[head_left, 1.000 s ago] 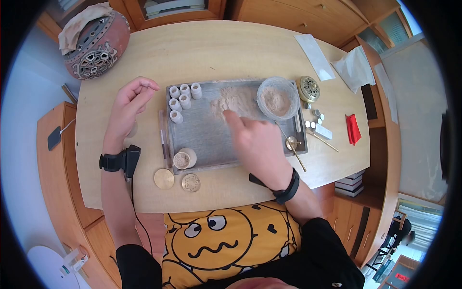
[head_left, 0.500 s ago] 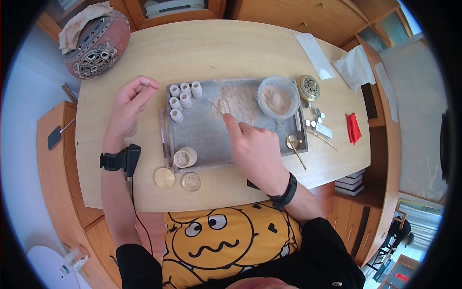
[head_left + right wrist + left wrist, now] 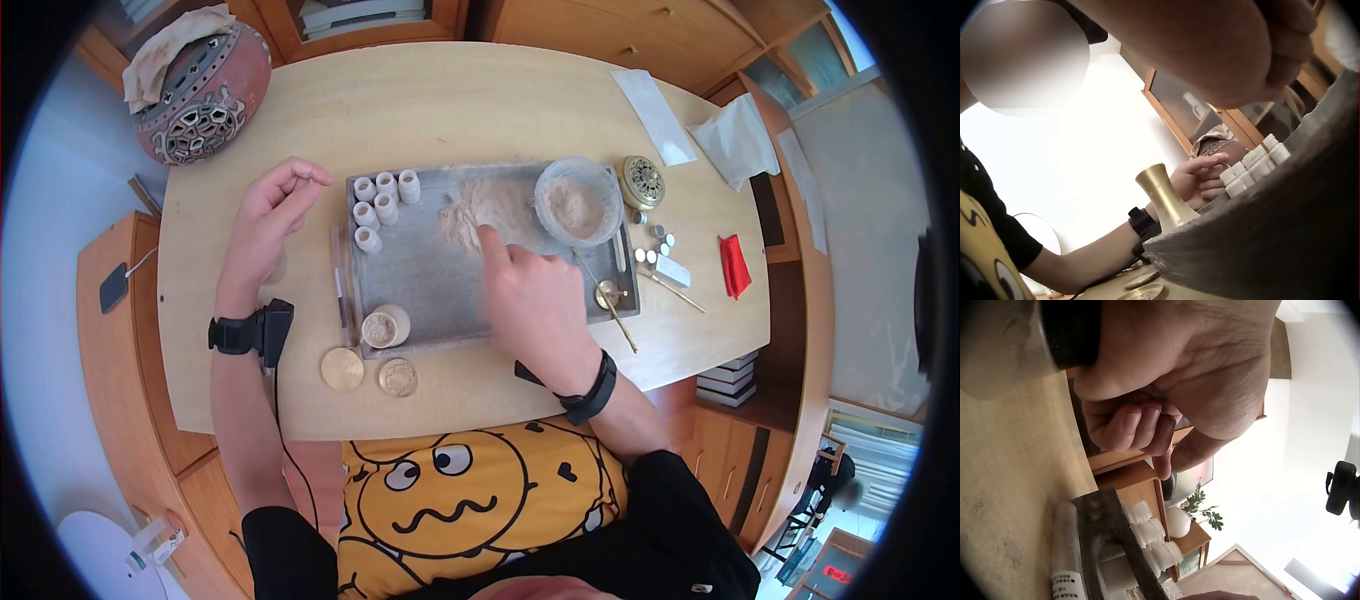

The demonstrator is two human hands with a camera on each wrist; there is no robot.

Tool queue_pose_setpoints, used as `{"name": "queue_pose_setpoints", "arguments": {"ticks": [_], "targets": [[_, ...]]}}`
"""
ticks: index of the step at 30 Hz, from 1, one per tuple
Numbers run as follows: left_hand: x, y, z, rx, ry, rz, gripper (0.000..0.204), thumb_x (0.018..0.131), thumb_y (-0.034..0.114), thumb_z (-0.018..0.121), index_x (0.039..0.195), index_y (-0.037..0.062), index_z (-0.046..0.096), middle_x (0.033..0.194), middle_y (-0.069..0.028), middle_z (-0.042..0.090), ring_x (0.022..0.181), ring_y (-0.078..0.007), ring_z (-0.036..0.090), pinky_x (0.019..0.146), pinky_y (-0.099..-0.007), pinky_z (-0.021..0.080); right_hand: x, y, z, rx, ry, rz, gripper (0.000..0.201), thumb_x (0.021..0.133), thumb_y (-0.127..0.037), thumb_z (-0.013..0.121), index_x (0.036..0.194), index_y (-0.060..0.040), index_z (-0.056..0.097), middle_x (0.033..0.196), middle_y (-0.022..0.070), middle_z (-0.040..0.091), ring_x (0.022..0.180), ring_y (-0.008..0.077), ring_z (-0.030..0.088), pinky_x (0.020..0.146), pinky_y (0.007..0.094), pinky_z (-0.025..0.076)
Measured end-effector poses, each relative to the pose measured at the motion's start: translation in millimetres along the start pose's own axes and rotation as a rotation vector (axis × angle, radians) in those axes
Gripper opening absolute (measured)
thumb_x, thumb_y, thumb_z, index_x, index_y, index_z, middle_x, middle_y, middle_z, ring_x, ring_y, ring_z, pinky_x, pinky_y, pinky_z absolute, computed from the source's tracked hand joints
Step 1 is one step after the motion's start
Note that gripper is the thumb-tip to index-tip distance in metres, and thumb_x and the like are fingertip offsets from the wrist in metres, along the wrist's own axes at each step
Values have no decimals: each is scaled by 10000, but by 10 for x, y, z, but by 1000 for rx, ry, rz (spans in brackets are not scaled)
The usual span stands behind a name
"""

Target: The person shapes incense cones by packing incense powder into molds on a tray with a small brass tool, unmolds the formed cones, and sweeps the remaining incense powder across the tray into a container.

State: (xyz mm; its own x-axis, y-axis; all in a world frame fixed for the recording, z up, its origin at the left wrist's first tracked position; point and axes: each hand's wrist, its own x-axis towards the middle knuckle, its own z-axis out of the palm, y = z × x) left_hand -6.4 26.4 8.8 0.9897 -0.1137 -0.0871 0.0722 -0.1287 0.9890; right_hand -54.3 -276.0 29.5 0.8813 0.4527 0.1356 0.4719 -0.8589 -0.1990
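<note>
My right hand point(image 3: 535, 300) hovers over the grey wooden tray point(image 3: 425, 310), its index finger stretched toward the patch of beige powder point(image 3: 505, 205). In the right wrist view its other fingers are curled, and a thin pale stick point(image 3: 1296, 103) shows beside them; its tip is hard to make out. My left hand point(image 3: 265, 215) rests on the table left of the tray, fingers loosely curled around nothing. Near it, several small white bottles point(image 3: 367, 240) without caps stand in the tray's back left corner. A bowl point(image 3: 570, 238) of powder sits at the tray's back right.
A flared brass cup point(image 3: 397, 325) with powder stands in the front left corner, with two brass discs point(image 3: 341, 370) on the table before it. A brass rod point(image 3: 620, 325) crosses the tray's right edge. Beyond are a pierced brass burner point(image 3: 643, 184), white caps and a red pouch point(image 3: 735, 267).
My right fingertip has shifted slightly right along the near edge of the powder, whose outline looks a little altered. The left hand stays in place.
</note>
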Motion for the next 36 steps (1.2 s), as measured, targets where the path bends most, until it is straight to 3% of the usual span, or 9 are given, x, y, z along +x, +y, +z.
{"name": "queue_pose_setpoints", "arguments": {"ticks": [5, 8, 10, 13, 16, 20, 22, 28, 36], "targets": [[9, -1, -5, -8, -8, 5, 125, 1009, 158, 582, 1046, 64, 655, 709, 111, 411, 594, 10, 287, 522, -199, 196, 3, 21, -28, 2, 52, 11, 313, 747, -30, 639, 1050, 16, 576, 672, 116, 637, 562, 288, 683, 450, 375, 526], [4, -9, 2, 1, -9, 12, 123, 1009, 158, 582, 1047, 67, 656, 709, 111, 411, 596, 11, 287, 524, -199, 198, 8, -23, 21, 91, 62, -21, 370, 789, -8, 592, 1158, -33, 607, 667, 110, 639, 541, 329, 650, 468, 414, 512], [4, 16, 13, 6, 15, -8, 121, 1008, 158, 582, 1046, 70, 657, 704, 112, 408, 597, 11, 288, 526, -200, 198, 43, -4, 30, 20, 53, -49, 293, 746, -24, 643, 1028, 11, 570, 678, 118, 637, 562, 298, 684, 452, 380, 532], [3, -18, 2, -5, 10, 4, 116, 1008, 157, 583, 1041, 74, 657, 702, 114, 409, 595, 12, 286, 525, -198, 194, 31, 38, -3, -5, 15, 41, 283, 751, -27, 639, 1023, 10, 570, 673, 114, 637, 564, 303, 685, 453, 380, 533], [19, -18, -7, 10, 5, 2, 117, 1008, 159, 584, 1040, 73, 657, 701, 116, 409, 592, 13, 285, 523, -197, 189, 31, 8, 15, 57, 93, -21, 258, 760, -30, 634, 1006, 4, 567, 662, 113, 633, 561, 311, 683, 452, 388, 531], [2, 11, 9, 23, 14, -13, 118, 1007, 154, 582, 1045, 70, 657, 699, 116, 405, 589, 14, 285, 520, -197, 187, 48, -16, 38, 52, 29, -66, 257, 766, -31, 632, 1011, 1, 561, 667, 117, 633, 560, 317, 681, 453, 395, 532], [2, 2, 0, -4, 0, 12, 121, 1006, 154, 584, 1048, 67, 657, 698, 114, 404, 591, 14, 289, 520, -196, 191, 34, 1, -9, 25, 0, 46, 259, 769, -29, 627, 1016, 1, 557, 665, 122, 633, 559, 323, 679, 454, 399, 533], [5, -11, 2, 8, 4, 28, 125, 1007, 162, 590, 1050, 66, 656, 704, 114, 406, 599, 16, 294, 523, -192, 196, 39, -1, 7, 91, 9, -23, 283, 760, -13, 623, 1034, 7, 555, 678, 138, 644, 563, 343, 677, 459, 408, 535], [2, -39, -5, -12, 3, 5, 119, 1007, 159, 589, 1041, 70, 659, 706, 116, 397, 591, 14, 283, 522, -195, 195, -9, 34, 19, 69, 5, 16, 318, 762, -16, 620, 1073, 17, 559, 685, 141, 652, 567, 344, 680, 473, 414, 541]]}}
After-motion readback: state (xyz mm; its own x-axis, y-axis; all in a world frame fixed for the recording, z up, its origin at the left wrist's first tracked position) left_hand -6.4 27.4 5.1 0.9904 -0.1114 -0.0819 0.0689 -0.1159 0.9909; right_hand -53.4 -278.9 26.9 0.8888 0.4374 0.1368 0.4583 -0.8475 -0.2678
